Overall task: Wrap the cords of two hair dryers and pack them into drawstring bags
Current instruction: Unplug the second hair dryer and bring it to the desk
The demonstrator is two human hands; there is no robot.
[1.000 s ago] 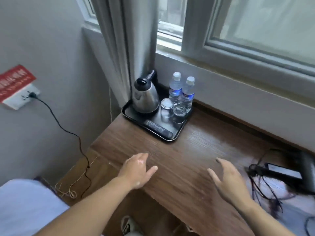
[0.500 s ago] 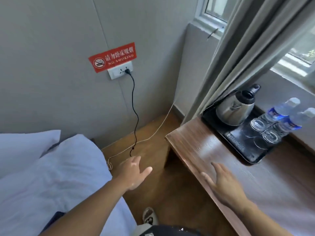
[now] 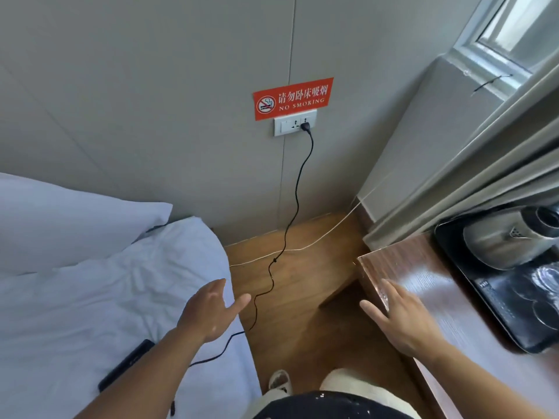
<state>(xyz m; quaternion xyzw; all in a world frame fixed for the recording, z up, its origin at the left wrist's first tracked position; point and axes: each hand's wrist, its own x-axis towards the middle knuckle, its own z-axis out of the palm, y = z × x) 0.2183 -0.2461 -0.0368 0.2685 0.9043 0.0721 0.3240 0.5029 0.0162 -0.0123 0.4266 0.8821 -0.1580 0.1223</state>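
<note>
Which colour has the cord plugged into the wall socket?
Black cord, clearest in the head view.

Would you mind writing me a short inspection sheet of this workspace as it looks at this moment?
Surface: wooden desk, bare at its near corner; white bed opposite.
Job's things: nothing seen; no hair dryer or drawstring bag in view.
Clutter: black tray on the desk carrying a steel kettle and blurred glassware; dark phone-like device on the bed.
Grippers: left hand open and empty over the bed edge; right hand open and empty at the desk corner.
Cables: black cord plugged into the wall outlet, trailing across the floor onto the bed; thin white wire along the floor.
Surroundings: red no-smoking sign, grey curtain, window, pillow.
</note>
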